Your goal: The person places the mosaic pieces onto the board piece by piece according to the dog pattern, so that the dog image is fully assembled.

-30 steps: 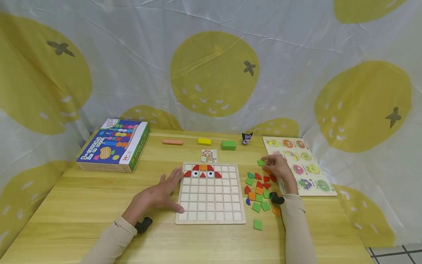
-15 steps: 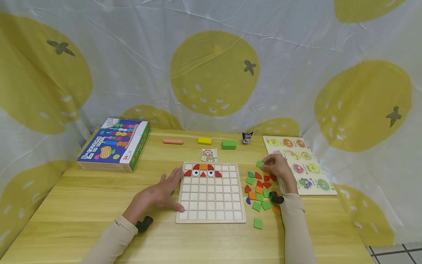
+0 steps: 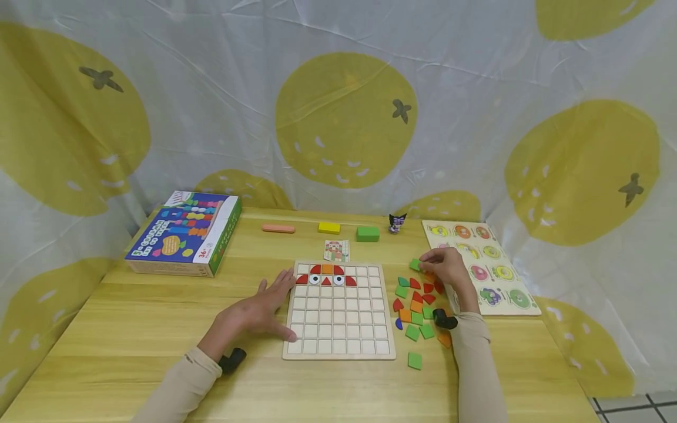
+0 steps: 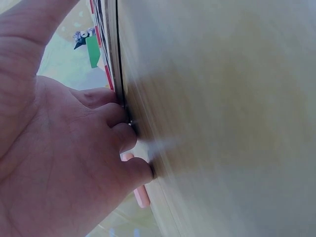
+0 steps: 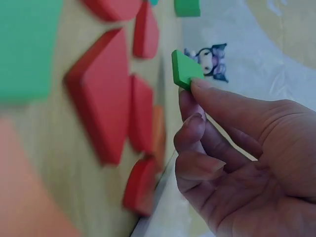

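My right hand (image 3: 448, 270) pinches a green square tile (image 5: 186, 69) between thumb and fingertips, above the far end of the loose tiles. Spread along the left edge of a wooden grid board (image 3: 338, 356), my left hand (image 3: 259, 308) touches its side with the fingertips and its lower left corner with the thumb. In the board's upper rows lie red pieces (image 3: 301, 280), an orange square (image 3: 327, 269) and two white eye tiles (image 3: 339, 280). Red pieces (image 5: 103, 94) and green squares (image 3: 415, 361) are scattered right of the board.
A small picture card (image 3: 337, 251) lies behind the board. Farther back are a pink stick (image 3: 278, 228), a yellow block (image 3: 329, 227), a green block (image 3: 367, 234) and a figurine (image 3: 396, 223). A toy box (image 3: 185, 235) stands left, a fruit puzzle board (image 3: 497, 285) right.
My right hand and the green square tile have shifted very slightly left toward the board. The left hand stays where it was at the board's edge.
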Demonstrator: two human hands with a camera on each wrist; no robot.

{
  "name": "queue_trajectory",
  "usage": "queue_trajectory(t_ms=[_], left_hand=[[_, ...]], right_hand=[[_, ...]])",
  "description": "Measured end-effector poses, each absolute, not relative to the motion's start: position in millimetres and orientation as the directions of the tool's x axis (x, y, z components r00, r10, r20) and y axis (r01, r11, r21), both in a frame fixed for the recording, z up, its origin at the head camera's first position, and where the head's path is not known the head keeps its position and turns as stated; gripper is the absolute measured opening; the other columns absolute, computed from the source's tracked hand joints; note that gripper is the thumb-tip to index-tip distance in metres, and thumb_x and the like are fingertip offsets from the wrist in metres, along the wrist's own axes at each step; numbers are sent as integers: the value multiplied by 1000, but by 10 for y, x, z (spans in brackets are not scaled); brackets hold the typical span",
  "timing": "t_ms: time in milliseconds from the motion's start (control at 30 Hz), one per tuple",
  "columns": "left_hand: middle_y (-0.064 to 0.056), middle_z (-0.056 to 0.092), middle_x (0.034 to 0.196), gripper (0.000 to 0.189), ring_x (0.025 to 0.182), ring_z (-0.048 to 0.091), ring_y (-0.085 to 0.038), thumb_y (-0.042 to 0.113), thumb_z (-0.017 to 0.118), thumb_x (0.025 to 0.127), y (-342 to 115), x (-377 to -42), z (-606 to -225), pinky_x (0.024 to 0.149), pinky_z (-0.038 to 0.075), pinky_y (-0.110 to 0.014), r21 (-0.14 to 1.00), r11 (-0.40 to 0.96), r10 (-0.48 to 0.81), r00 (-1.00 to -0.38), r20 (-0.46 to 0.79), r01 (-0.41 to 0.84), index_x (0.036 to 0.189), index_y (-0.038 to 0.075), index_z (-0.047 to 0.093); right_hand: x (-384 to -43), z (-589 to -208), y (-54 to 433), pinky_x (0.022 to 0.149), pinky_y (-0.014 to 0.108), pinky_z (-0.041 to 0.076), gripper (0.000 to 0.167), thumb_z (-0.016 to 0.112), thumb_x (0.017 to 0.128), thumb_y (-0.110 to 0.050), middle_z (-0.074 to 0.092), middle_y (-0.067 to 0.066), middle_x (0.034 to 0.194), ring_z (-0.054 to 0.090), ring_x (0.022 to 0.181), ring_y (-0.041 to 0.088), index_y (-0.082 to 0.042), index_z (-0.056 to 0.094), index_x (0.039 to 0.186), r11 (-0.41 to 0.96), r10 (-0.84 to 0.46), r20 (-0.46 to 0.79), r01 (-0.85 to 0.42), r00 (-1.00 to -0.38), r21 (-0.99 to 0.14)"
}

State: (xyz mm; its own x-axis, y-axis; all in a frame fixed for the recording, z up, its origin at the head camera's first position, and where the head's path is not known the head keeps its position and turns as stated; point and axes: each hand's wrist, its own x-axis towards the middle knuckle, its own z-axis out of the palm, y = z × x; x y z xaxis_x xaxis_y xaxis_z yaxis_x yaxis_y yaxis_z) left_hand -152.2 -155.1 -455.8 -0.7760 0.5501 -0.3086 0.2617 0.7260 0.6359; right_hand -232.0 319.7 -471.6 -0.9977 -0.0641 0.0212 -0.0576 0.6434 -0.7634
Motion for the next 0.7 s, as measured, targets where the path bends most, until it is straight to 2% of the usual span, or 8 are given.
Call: queue_trajectory(t_ms=[167, 333, 467, 700], left_hand=[[-21, -3, 180, 133, 167, -5, -40, 45, 96, 80, -1553, -1529, -4564, 130, -6, -67, 642, 718, 559, -773, -300, 270, 171, -3, 12], [-21, -3, 181, 132, 167, -5, -40, 45, 95, 81, -1558, -1529, -4545, 131, -5, -66, 631, 728, 548, -779, -304, 267, 171, -2, 11], [-21, -3, 181, 132, 167, -5, -40, 45, 95, 82, -1550, -1526, -4531, 131, -5, -67, 626, 733, 546, -779, -308, 267, 171, -2, 11], [-20, -3, 181, 132, 167, -5, -40, 44, 96, 81, -1537, -1521, -4526, 130, -5, -67, 629, 734, 541, -781, -313, 256, 171, -2, 11]], right_hand=[[-2309, -4627, 3052, 68, 27, 57, 15, 79, 99, -11, 80, 17, 97, 75, 83, 29, 3, 81, 105, 609, -130, 36, -108, -991, -786], [-2278, -4466, 2681, 63, 33, 56, 11, 79, 100, -11, 79, 20, 94, 69, 79, 42, -1, 82, 102, 574, -221, 20, -147, -975, -806], [-2240, -4402, 2277, 63, 29, 56, 6, 80, 98, -9, 78, 13, 88, 70, 76, 38, -3, 83, 96, 567, -337, 18, -218, -941, -794], [-2125, -4357, 1583, 67, 26, 56, 5, 80, 98, -6, 78, 4, 85, 72, 76, 27, -6, 82, 93, 529, -532, 11, -343, -847, -776]])
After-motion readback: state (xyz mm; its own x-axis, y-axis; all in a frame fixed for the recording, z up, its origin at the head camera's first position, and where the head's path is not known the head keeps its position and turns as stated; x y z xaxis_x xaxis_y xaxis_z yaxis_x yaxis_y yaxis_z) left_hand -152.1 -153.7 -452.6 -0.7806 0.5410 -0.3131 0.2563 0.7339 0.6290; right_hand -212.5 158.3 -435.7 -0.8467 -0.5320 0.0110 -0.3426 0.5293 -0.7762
